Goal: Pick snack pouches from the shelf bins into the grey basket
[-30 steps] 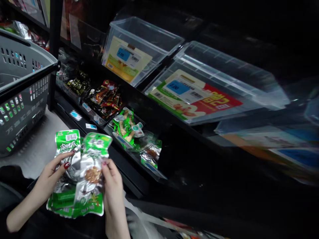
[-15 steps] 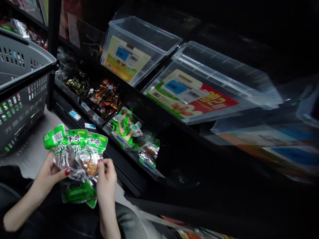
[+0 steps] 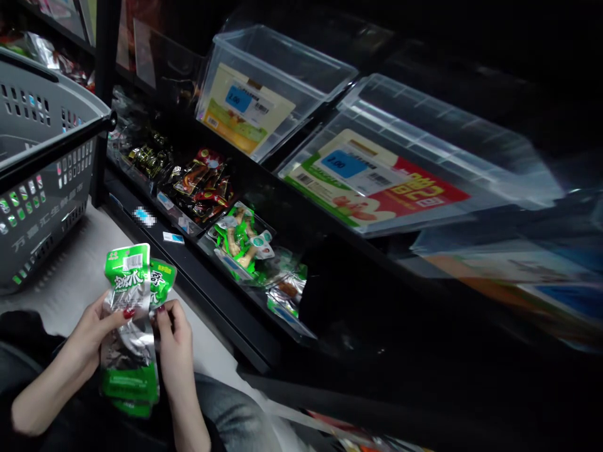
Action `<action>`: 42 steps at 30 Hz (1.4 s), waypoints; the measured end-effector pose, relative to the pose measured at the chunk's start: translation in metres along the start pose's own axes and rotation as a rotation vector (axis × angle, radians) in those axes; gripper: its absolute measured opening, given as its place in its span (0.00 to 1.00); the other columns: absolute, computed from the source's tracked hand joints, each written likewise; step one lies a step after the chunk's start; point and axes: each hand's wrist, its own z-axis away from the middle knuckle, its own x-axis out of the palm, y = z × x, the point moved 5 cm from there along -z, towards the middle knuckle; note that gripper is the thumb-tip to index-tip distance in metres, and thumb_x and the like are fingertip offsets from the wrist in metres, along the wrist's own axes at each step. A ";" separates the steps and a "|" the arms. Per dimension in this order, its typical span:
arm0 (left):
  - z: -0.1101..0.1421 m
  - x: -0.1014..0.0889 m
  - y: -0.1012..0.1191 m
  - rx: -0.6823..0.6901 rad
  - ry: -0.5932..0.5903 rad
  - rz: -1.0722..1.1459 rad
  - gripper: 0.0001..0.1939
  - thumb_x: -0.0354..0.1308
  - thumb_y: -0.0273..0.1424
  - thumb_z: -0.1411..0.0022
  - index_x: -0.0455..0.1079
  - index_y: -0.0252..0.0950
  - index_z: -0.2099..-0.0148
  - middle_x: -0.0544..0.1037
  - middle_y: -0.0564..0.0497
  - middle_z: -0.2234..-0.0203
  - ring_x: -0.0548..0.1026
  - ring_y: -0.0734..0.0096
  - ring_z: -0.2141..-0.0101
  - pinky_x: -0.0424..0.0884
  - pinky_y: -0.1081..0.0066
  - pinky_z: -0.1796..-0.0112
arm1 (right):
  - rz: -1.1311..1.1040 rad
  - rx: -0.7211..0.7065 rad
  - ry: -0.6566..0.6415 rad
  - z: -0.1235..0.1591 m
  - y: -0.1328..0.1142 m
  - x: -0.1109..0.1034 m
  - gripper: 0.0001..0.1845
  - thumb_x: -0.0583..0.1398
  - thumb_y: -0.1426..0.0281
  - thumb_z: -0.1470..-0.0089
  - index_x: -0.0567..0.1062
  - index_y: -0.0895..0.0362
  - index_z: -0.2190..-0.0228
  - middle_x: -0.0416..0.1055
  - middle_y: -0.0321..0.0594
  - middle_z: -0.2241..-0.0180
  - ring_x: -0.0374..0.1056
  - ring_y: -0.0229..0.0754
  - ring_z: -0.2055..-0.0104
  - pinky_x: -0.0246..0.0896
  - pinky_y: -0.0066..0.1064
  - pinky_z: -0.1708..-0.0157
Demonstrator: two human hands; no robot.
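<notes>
- I have the green-and-silver front packet (image 3: 130,339) held tilted, right of the grey basket (image 3: 54,194) and nearer the wearer; a second packet (image 3: 162,279) overlaps behind it, green top showing.
- Left hand (image 3: 94,329): thumb flat on the front packet's face, other fingers partly hidden behind; I read a pinch from its left edge.
- Right hand (image 3: 175,339): thumb and curled fingers apparently pinching the second packet's right edge, below the green top.
- Handling, my judgement: light, pliable foil, probably slippery; I'd hold by side edges, sparing the middle.
- Farther right of the basket: green snack bags (image 3: 233,242), then two clear bins (image 3: 282,135).
</notes>
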 end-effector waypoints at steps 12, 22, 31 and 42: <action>-0.010 -0.022 -0.024 -0.079 0.138 0.018 0.15 0.65 0.35 0.59 0.72 0.33 0.68 0.79 0.50 0.77 0.76 0.67 0.75 0.70 0.71 0.71 | 0.090 -0.003 -0.142 0.004 -0.008 0.007 0.08 0.55 0.67 0.51 0.62 0.56 0.77 0.56 0.29 0.81 0.52 0.33 0.78 0.48 0.24 0.78; -0.006 -0.008 -0.026 -0.019 -0.101 0.022 0.21 0.65 0.41 0.61 0.73 0.34 0.64 0.80 0.45 0.73 0.77 0.59 0.70 0.70 0.65 0.66 | -0.129 -0.021 -0.067 -0.002 -0.006 -0.009 0.14 0.54 0.63 0.49 0.59 0.56 0.80 0.49 0.28 0.83 0.48 0.31 0.80 0.44 0.23 0.81; -0.008 -0.017 0.000 0.170 0.122 -0.267 0.14 0.63 0.33 0.55 0.68 0.36 0.64 0.78 0.53 0.74 0.75 0.69 0.73 0.68 0.73 0.71 | 0.495 -0.482 0.410 0.016 -0.046 -0.056 0.08 0.55 0.71 0.49 0.64 0.55 0.79 0.59 0.31 0.84 0.54 0.33 0.82 0.48 0.26 0.80; -0.007 -0.012 -0.011 0.187 -0.019 -0.217 0.22 0.61 0.40 0.54 0.69 0.35 0.57 0.78 0.50 0.67 0.73 0.63 0.64 0.66 0.71 0.62 | 0.803 -0.755 0.033 0.048 -0.046 0.038 0.12 0.52 0.76 0.52 0.71 0.57 0.66 0.68 0.45 0.71 0.61 0.49 0.60 0.53 0.49 0.52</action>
